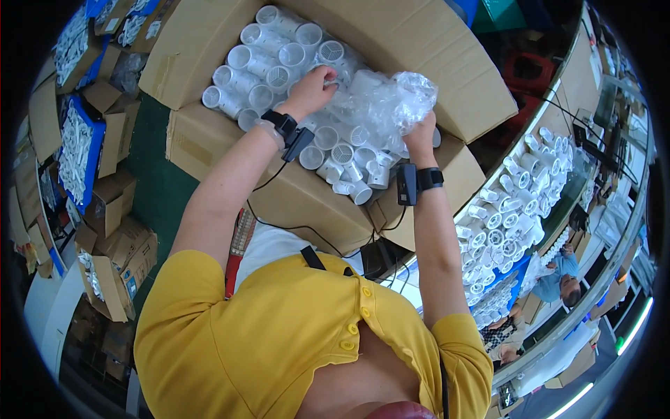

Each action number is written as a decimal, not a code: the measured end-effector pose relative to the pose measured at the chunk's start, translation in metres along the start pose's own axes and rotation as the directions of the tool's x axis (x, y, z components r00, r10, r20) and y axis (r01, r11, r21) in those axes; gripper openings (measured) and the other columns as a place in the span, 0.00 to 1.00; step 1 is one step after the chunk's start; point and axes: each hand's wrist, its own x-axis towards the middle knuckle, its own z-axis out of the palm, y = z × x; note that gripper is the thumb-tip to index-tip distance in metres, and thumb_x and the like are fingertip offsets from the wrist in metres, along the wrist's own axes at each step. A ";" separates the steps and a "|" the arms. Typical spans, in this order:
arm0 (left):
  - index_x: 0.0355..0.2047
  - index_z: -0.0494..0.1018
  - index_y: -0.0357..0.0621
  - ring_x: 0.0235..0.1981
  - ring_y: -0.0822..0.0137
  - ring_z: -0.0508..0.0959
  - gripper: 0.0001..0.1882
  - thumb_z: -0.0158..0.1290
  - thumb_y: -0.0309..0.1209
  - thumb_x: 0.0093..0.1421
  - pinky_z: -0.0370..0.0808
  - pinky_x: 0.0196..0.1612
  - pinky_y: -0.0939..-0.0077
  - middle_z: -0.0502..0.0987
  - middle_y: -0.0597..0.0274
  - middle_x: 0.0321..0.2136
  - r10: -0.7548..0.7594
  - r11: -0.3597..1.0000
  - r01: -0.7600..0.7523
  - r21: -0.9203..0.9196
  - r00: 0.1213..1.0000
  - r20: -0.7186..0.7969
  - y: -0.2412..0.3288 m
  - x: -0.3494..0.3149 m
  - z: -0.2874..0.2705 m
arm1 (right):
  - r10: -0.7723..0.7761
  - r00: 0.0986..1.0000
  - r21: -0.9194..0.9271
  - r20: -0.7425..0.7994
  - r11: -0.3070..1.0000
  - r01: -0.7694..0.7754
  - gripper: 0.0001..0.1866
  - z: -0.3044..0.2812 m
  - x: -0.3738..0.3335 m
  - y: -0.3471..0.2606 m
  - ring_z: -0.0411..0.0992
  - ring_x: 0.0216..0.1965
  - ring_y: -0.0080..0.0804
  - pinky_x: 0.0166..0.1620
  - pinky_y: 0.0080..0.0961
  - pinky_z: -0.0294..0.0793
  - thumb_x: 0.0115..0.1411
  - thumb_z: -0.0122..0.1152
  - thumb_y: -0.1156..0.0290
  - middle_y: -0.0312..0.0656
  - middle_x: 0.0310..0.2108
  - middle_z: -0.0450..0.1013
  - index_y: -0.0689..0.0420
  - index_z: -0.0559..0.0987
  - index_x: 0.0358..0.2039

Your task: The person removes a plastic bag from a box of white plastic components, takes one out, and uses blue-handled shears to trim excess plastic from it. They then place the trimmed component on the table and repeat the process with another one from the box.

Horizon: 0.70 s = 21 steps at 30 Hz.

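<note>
A clear plastic bag [380,98] lies crumpled over white plastic cups [328,136] in an open cardboard box [195,136]. My right hand [420,136] is closed round the bag's bunched right end. Over the cups farther left, my left hand [310,92] has its fingers curled in a pinch at the bag's left edge. The cups are tube-shaped, several with slotted grid ends. Those at the left lie in neat rows; the nearer ones lie loose at mixed angles. The bag hides part of the cups beneath it.
White plastic fittings [513,216] are heaped on a bench to the right. Blue trays [87,150] of white parts and cardboard boxes [115,265] stand at the left. Black cables [300,227] run from both wrist devices. Other people [558,279] are at the far right.
</note>
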 end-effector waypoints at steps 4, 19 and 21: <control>0.40 0.69 0.41 0.38 0.54 0.75 0.14 0.53 0.30 0.53 0.72 0.40 0.65 0.74 0.52 0.38 -0.079 0.995 0.086 0.043 0.987 -0.137 0.003 0.007 0.000 | 0.344 0.939 0.646 0.027 0.711 -0.279 0.22 -0.023 -0.008 0.014 0.69 0.47 0.34 0.49 0.28 0.69 0.54 0.58 0.67 0.45 0.48 0.68 0.60 0.69 0.49; 0.46 0.69 0.46 0.44 0.48 0.72 0.19 0.49 0.34 0.53 0.71 0.46 0.59 0.68 0.47 0.47 -0.030 0.830 0.083 0.551 0.994 -0.106 0.000 0.076 -0.008 | 0.609 0.789 0.676 0.081 0.548 -0.493 0.20 -0.066 -0.109 0.020 0.69 0.46 0.31 0.49 0.29 0.71 0.60 0.53 0.68 0.42 0.46 0.69 0.60 0.67 0.51; 0.45 0.70 0.47 0.44 0.47 0.72 0.18 0.49 0.34 0.53 0.71 0.46 0.59 0.67 0.47 0.47 0.130 0.713 -0.060 0.699 0.990 -0.047 -0.003 0.078 -0.009 | 0.513 0.847 0.474 0.140 0.716 -0.512 0.20 -0.069 -0.110 0.026 0.70 0.45 0.32 0.49 0.30 0.72 0.58 0.54 0.68 0.42 0.45 0.69 0.60 0.67 0.50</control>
